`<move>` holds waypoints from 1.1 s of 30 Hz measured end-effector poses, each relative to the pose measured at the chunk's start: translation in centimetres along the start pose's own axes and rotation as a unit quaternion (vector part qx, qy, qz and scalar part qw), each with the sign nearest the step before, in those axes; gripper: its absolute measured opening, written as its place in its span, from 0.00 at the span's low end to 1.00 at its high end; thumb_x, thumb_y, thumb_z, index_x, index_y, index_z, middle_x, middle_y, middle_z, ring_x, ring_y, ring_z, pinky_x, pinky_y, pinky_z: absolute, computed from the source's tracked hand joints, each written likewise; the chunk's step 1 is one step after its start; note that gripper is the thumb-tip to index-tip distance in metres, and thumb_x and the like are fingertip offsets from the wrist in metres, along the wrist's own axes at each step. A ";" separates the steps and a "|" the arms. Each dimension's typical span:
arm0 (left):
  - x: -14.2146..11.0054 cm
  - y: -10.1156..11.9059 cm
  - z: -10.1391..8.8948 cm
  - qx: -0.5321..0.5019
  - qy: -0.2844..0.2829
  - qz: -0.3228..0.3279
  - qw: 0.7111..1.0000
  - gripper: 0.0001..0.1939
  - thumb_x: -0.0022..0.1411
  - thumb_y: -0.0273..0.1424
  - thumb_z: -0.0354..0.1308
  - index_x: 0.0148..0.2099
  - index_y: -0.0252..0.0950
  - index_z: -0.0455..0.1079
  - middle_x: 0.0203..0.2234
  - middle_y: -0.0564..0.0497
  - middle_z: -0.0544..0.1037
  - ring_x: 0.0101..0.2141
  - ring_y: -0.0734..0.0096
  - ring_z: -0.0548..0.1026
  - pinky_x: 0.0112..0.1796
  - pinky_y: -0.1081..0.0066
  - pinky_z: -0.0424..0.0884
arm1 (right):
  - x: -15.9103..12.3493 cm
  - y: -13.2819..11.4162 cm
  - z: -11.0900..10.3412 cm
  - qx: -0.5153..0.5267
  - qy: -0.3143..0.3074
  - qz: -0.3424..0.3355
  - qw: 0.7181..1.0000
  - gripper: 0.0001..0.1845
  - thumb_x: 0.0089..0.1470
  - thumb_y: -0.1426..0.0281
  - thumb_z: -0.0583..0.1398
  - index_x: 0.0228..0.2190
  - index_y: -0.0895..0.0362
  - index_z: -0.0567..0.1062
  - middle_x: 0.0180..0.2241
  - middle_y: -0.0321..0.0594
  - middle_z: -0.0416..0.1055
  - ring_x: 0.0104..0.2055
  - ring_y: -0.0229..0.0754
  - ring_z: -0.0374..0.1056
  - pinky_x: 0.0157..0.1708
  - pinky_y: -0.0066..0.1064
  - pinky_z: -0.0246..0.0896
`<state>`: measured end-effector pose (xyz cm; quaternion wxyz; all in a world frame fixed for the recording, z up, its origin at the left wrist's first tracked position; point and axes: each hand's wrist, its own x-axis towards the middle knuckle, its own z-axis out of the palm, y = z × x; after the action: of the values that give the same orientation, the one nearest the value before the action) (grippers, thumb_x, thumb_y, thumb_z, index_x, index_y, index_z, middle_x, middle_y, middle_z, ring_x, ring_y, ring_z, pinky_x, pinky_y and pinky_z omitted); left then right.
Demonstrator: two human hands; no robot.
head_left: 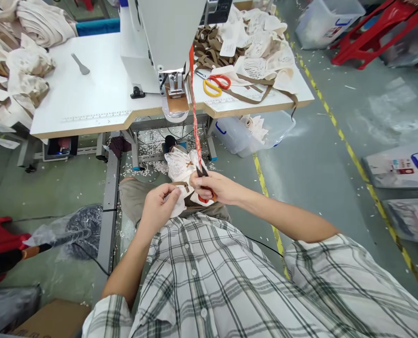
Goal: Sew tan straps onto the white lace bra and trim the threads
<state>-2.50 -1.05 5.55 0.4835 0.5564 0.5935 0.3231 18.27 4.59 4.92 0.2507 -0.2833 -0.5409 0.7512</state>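
Note:
My left hand (159, 206) pinches the edge of a cream printed cloth piece (179, 164) that lies over my lap. A short brown strap (185, 186) shows on the cloth between my hands. My right hand (218, 186) is closed around small scissors (202, 172) with dark blades pointing up and away from me and orange-red handles partly hidden by the palm. An orange-red patterned ribbon (195, 122) hangs from beside the sewing machine (174, 33) down to the scissors.
On the white table (96, 101) lie red-and-yellow scissors (216, 84), a grey flat tool (80, 64), brown straps and a cloth pile (258, 42). A clear plastic bin (244, 136) stands below. Red stools (381, 33) and scraps are on the floor.

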 end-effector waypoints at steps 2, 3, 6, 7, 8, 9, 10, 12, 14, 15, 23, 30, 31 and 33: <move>0.6 0.2 -0.4 -0.021 0.002 -0.019 1.000 0.15 0.65 0.41 0.57 0.33 0.35 0.71 0.25 0.53 0.74 0.26 0.74 0.67 0.28 0.74 0.62 | 0.5 -0.2 -0.1 0.106 0.030 0.010 0.994 0.17 0.63 0.56 0.56 0.31 0.53 0.58 0.23 0.27 0.55 0.21 0.31 0.48 0.22 0.25 0.48; 1.0 0.3 -0.5 -0.030 0.001 -0.028 0.999 0.14 0.65 0.41 0.57 0.34 0.35 0.72 0.25 0.53 0.73 0.26 0.74 0.66 0.27 0.75 0.61 | 0.7 -0.3 -0.2 0.116 0.039 0.001 0.992 0.18 0.62 0.55 0.57 0.32 0.54 0.59 0.26 0.29 0.60 0.22 0.31 0.52 0.24 0.26 0.50; 2.3 0.4 -0.9 -0.042 -0.007 -0.040 0.998 0.14 0.65 0.41 0.58 0.35 0.35 0.72 0.24 0.54 0.72 0.25 0.75 0.65 0.26 0.75 0.60 | 1.7 -0.9 -0.5 0.044 0.009 -0.027 0.999 0.19 0.65 0.51 0.54 0.35 0.54 0.59 0.33 0.36 0.69 0.25 0.32 0.60 0.26 0.27 0.54; 2.6 0.4 -1.0 -0.042 -0.011 -0.040 0.998 0.15 0.65 0.42 0.58 0.35 0.35 0.72 0.24 0.54 0.72 0.25 0.75 0.64 0.26 0.75 0.60 | 2.1 -1.0 -0.7 -0.008 -0.006 -0.035 0.999 0.19 0.67 0.51 0.50 0.35 0.53 0.59 0.31 0.36 0.70 0.25 0.33 0.60 0.26 0.27 0.54; 3.0 0.5 -1.0 -0.040 -0.015 -0.038 0.998 0.15 0.65 0.42 0.57 0.35 0.35 0.72 0.24 0.54 0.72 0.25 0.75 0.64 0.26 0.75 0.60 | 2.5 -1.1 -0.9 -0.082 -0.015 -0.042 0.996 0.18 0.68 0.52 0.48 0.35 0.54 0.59 0.30 0.36 0.69 0.25 0.35 0.61 0.27 0.28 0.55; 3.3 0.5 -1.1 -0.034 -0.021 -0.037 0.999 0.15 0.65 0.42 0.57 0.35 0.35 0.72 0.24 0.54 0.72 0.25 0.75 0.65 0.27 0.75 0.60 | 3.0 -1.1 -1.3 -0.181 -0.012 -0.046 0.982 0.17 0.69 0.55 0.47 0.35 0.54 0.60 0.28 0.36 0.69 0.27 0.36 0.62 0.29 0.28 0.55; 3.6 0.5 -1.2 -0.024 -0.025 -0.035 0.999 0.15 0.66 0.41 0.57 0.34 0.35 0.72 0.25 0.54 0.72 0.25 0.75 0.65 0.27 0.75 0.61 | 3.4 -1.1 -1.9 -0.297 0.001 -0.042 0.954 0.14 0.68 0.59 0.48 0.36 0.55 0.62 0.29 0.38 0.70 0.28 0.38 0.63 0.31 0.30 0.56; 4.0 0.6 -1.5 0.000 -0.029 -0.035 0.999 0.14 0.66 0.40 0.56 0.34 0.35 0.72 0.24 0.54 0.72 0.26 0.74 0.65 0.27 0.75 0.60 | 4.2 -1.1 -3.9 -0.530 0.047 0.010 0.847 0.09 0.65 0.67 0.50 0.37 0.57 0.68 0.32 0.44 0.73 0.33 0.42 0.66 0.33 0.31 0.54; 4.3 0.6 -1.9 0.001 -0.025 -0.047 0.999 0.14 0.66 0.40 0.56 0.33 0.35 0.72 0.24 0.54 0.71 0.25 0.75 0.64 0.27 0.75 0.59 | 4.7 -1.1 -6.8 -0.657 0.096 0.086 0.743 0.10 0.62 0.72 0.50 0.39 0.60 0.71 0.33 0.50 0.75 0.35 0.46 0.68 0.33 0.33 0.53; 4.4 0.6 -2.1 -0.011 -0.025 -0.059 0.998 0.14 0.66 0.41 0.57 0.34 0.35 0.72 0.24 0.54 0.70 0.25 0.75 0.64 0.27 0.75 0.59 | 4.8 -1.1 -8.5 -0.680 0.123 0.119 0.713 0.12 0.62 0.73 0.50 0.41 0.61 0.72 0.33 0.52 0.75 0.34 0.48 0.69 0.32 0.33 0.52; 6.4 0.9 -3.1 -0.103 -0.057 -0.152 0.981 0.17 0.62 0.46 0.61 0.37 0.36 0.72 0.25 0.55 0.71 0.24 0.75 0.63 0.26 0.75 0.57 | 1.2 -2.5 -16.2 -0.681 0.274 0.127 0.667 0.27 0.63 0.62 0.55 0.58 0.64 0.68 0.55 0.61 0.69 0.53 0.61 0.69 0.47 0.45 0.65; 9.1 6.3 -1.7 0.138 -0.061 -0.024 0.988 0.13 0.68 0.40 0.51 0.35 0.38 0.68 0.24 0.53 0.71 0.26 0.70 0.67 0.29 0.72 0.60 | -0.5 -4.4 -8.2 -0.438 0.057 0.000 0.897 0.24 0.67 0.51 0.52 0.44 0.55 0.78 0.47 0.46 0.77 0.49 0.47 0.73 0.51 0.40 0.68; 9.3 7.6 -1.0 0.152 -0.052 0.002 0.987 0.13 0.68 0.40 0.50 0.34 0.38 0.66 0.22 0.54 0.70 0.25 0.70 0.67 0.28 0.71 0.59 | -0.2 -4.5 -7.1 -0.413 0.040 -0.022 0.910 0.27 0.64 0.47 0.53 0.47 0.54 0.77 0.49 0.47 0.76 0.52 0.48 0.72 0.53 0.41 0.68; 9.5 10.2 0.2 0.172 -0.050 0.070 0.981 0.13 0.69 0.39 0.48 0.33 0.39 0.63 0.20 0.56 0.67 0.23 0.71 0.65 0.27 0.71 0.56 | 0.5 -4.8 -5.7 -0.389 0.076 -0.076 0.915 0.39 0.56 0.38 0.55 0.55 0.54 0.73 0.56 0.52 0.71 0.59 0.54 0.68 0.59 0.47 0.63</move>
<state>2.03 9.96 12.84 0.3859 0.6869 0.5750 0.2206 22.26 10.11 8.00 0.2174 -0.3723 -0.7898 0.4363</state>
